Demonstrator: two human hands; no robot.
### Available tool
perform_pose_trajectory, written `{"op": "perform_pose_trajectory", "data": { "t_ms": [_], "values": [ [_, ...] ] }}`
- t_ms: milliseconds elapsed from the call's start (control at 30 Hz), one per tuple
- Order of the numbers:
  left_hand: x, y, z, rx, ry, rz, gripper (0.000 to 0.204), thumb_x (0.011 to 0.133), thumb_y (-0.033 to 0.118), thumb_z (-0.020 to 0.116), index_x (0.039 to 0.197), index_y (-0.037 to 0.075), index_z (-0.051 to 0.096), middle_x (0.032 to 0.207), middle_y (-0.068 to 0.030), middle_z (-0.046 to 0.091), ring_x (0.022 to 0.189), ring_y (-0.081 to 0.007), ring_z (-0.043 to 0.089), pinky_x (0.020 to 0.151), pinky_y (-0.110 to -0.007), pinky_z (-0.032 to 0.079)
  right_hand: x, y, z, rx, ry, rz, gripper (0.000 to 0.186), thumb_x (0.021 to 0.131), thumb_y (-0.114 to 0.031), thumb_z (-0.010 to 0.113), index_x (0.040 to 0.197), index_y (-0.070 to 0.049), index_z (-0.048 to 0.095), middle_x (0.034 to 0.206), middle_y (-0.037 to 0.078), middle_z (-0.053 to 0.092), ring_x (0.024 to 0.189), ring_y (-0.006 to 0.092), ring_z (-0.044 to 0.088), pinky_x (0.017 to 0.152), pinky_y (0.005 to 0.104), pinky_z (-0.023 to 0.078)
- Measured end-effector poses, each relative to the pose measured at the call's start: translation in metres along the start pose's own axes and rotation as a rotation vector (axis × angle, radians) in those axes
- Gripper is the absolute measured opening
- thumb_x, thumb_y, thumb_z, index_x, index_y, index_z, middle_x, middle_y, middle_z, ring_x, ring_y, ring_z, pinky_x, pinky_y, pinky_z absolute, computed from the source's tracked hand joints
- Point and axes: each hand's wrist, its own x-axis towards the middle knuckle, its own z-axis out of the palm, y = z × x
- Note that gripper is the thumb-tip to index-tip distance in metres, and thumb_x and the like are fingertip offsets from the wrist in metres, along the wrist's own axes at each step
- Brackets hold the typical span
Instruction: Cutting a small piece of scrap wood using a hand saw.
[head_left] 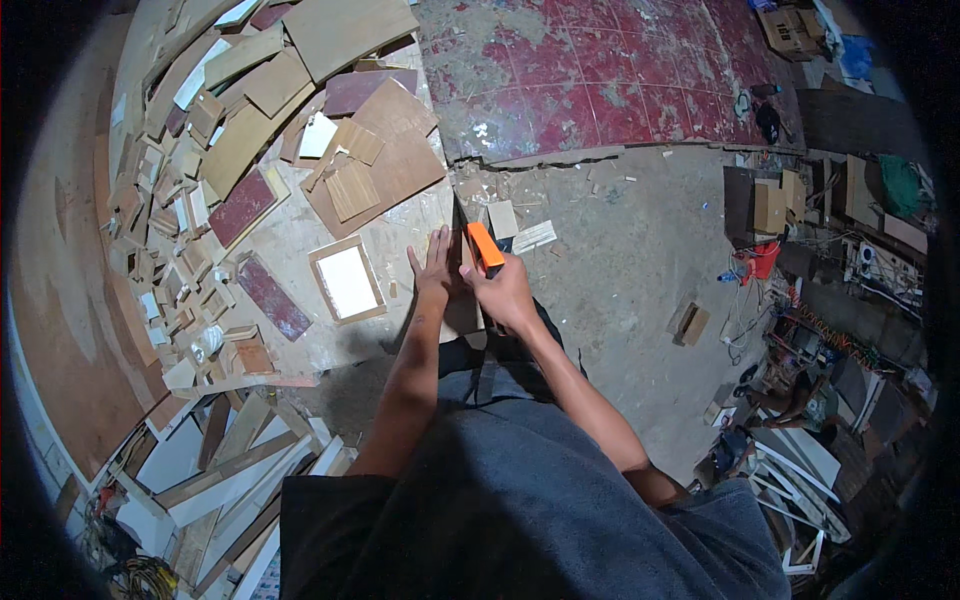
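My left hand point(434, 268) lies with fingers spread near the right edge of the worktable point(395, 225), pressing on a pale wooden piece point(464, 305) along that edge. Just to the right, my right hand point(507, 294) is closed round a tool with a bright orange body point(486, 244) and a dark part beneath. The tool's exact kind is hard to make out, since my fingers cover its lower part. Left of my left hand, a white panel in a light wood frame point(347, 280) lies flat on the table.
Wood offcuts point(190, 265) crowd the table's left side, and larger boards point(350, 40) lie at the far end. A dark red strip point(274, 298) rests nearby. Scraps point(533, 236) and a small block point(689, 325) lie on the concrete floor. Cords and clutter point(790, 300) line the right side.
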Motion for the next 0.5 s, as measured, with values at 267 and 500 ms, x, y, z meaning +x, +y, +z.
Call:
{"op": "perform_pose_trajectory", "data": {
  "t_ms": [267,500],
  "values": [
    [-0.008,0.013,-0.001,0.031,-0.016,0.022,0.090,0.090,0.031,0.058,0.160,0.017,0.003,0.167,0.0012,-0.010,0.154,-0.0175,-0.008,0.114,-0.071,-0.006,0.002,0.007,-0.009,-0.046,0.070,0.143,0.023,0.085,-0.013,0.072,0.075,0.001,0.058,0.063,-0.001,0.054,0.059,0.0083,0.047,0.056,0.0297,0.041],
    [-0.008,0.003,0.003,0.072,0.102,0.030,0.091,0.090,0.019,0.058,0.160,0.015,-0.001,0.167,-0.0011,-0.010,0.154,-0.0198,-0.007,0.112,-0.073,-0.005,0.001,-0.003,-0.010,-0.072,0.087,0.117,0.025,0.082,-0.013,0.074,0.073,0.005,0.058,0.060,0.011,0.060,0.056,0.0166,0.057,0.058,0.0353,0.046]
  ]
}}
